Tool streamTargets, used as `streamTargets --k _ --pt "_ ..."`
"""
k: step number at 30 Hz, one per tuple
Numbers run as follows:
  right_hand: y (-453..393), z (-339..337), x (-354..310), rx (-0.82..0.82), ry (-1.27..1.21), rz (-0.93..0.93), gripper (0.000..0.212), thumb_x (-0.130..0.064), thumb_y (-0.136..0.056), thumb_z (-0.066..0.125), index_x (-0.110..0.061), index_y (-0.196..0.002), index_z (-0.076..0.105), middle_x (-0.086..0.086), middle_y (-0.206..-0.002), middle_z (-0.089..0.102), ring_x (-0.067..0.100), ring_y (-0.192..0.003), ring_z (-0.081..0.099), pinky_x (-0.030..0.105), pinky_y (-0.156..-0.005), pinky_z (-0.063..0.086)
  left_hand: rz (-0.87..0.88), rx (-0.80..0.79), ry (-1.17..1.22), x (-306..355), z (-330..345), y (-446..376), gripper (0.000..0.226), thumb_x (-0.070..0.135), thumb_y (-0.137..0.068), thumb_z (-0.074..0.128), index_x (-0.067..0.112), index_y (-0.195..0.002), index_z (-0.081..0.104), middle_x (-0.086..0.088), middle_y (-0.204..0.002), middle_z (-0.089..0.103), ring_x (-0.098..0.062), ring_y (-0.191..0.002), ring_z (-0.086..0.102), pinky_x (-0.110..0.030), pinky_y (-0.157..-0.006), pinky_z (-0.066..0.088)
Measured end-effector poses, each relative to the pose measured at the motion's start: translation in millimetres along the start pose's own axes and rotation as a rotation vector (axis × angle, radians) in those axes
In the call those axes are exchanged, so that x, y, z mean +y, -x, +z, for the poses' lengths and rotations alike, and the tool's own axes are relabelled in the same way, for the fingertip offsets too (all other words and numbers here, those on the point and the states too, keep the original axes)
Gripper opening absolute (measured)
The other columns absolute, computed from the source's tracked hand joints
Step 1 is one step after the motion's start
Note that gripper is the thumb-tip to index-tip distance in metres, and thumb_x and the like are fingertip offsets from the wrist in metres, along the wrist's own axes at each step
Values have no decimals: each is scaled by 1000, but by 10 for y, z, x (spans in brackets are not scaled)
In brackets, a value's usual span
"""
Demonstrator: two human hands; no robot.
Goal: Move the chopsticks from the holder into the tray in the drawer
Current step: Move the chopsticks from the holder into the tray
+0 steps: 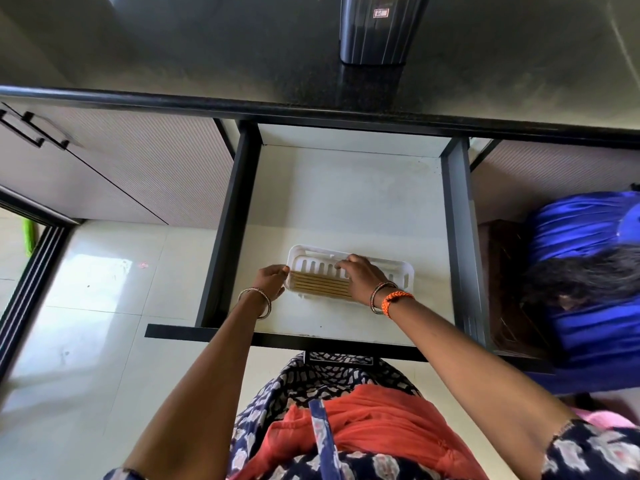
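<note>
A white slotted tray [398, 271] lies on the floor of the open drawer [346, 202]. Several wooden chopsticks [318, 284] lie side by side along the tray's near side. My left hand [272, 282] rests against the tray's left end, fingers touching its rim. My right hand [360, 277] sits over the middle of the tray, fingers curled down onto the right ends of the chopsticks, which it hides. The dark ribbed holder [377, 29] stands on the black counter behind the drawer; its top is cut off by the frame.
The drawer has dark side rails [228, 230] and a dark front edge near my body. Another person in blue [588, 271] crouches close at the right beside an open cabinet. Closed cabinet doors with handles [31, 129] are at the left, above a light tiled floor.
</note>
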State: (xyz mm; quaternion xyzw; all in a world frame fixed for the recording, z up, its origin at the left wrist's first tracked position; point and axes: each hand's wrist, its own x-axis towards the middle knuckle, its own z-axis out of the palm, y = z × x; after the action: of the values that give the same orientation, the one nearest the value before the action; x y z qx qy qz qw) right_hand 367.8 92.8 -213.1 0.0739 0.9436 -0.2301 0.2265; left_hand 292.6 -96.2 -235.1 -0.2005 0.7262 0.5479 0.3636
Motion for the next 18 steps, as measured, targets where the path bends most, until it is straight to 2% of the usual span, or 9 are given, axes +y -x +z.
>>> streamTargets --k 2,3,4,6,8,10,13,15,18 --pt "-15 -223 -46 41 -85 -64 47 5 -85 39 -15 -121 61 8 -125 58 26 -117 54 33 -94 48 84 49 26 201 -4 -19 20 7 -93 44 10 -86 62 -2 -68 49 -8 -62 46 -13 -56 45" --pt "-25 -374 -70 73 -147 -108 42 4 -86 41 -13 -115 66 9 -120 63 24 -112 59 31 -94 49 138 82 51 341 3 -16 20 4 -93 43 7 -95 63 -1 -71 53 -7 -64 50 -10 -54 46" --pt "-51 -574 -86 121 -219 -150 37 5 -86 44 -10 -109 69 10 -115 68 22 -106 63 26 -93 50 201 110 85 530 20 -8 25 2 -92 41 4 -106 62 0 -77 58 -7 -68 55 -9 -55 47" --pt "-116 -1081 -94 264 -336 -229 30 8 -85 50 -3 -103 72 11 -104 73 14 -93 65 5 -83 46 337 112 158 988 95 73 32 0 -92 37 2 -114 59 -3 -93 63 -11 -76 62 -10 -61 51" --pt "-235 -1690 -48 427 -394 -285 28 9 -83 52 0 -100 72 10 -96 73 4 -84 63 -3 -74 42 494 65 174 1494 239 159 32 3 -93 37 1 -117 58 -3 -102 62 -14 -81 65 -15 -68 54" --pt "-398 -2243 9 553 -481 -257 27 8 -83 51 0 -99 71 5 -88 70 -12 -69 61 -1 -65 44 626 29 128 1968 386 250 29 7 -94 40 2 -117 57 -4 -103 62 -17 -84 65 -22 -73 54" --pt "-743 -3058 128 725 -614 -139 26 2 -85 51 -5 -100 70 -1 -79 65 -6 -59 61 6 -55 49 847 23 -14 2726 611 253 30 5 -90 46 6 -117 60 -7 -109 66 -16 -97 62 -35 -84 54" --pt "-1011 -3500 243 801 -704 -64 24 0 -86 51 -4 -102 69 -1 -76 63 1 -61 58 13 -54 52 992 64 -173 3178 736 205 36 0 -87 45 8 -118 60 -9 -115 67 -13 -102 62 -29 -95 50" --pt "-1499 -3920 461 907 -832 59 22 -2 -87 54 0 -104 68 0 -74 62 9 -61 58 25 -65 56 1086 177 -378 3714 868 84 44 0 -85 45 13 -125 57 -8 -106 69 -15 -91 63 -23 -86 50"
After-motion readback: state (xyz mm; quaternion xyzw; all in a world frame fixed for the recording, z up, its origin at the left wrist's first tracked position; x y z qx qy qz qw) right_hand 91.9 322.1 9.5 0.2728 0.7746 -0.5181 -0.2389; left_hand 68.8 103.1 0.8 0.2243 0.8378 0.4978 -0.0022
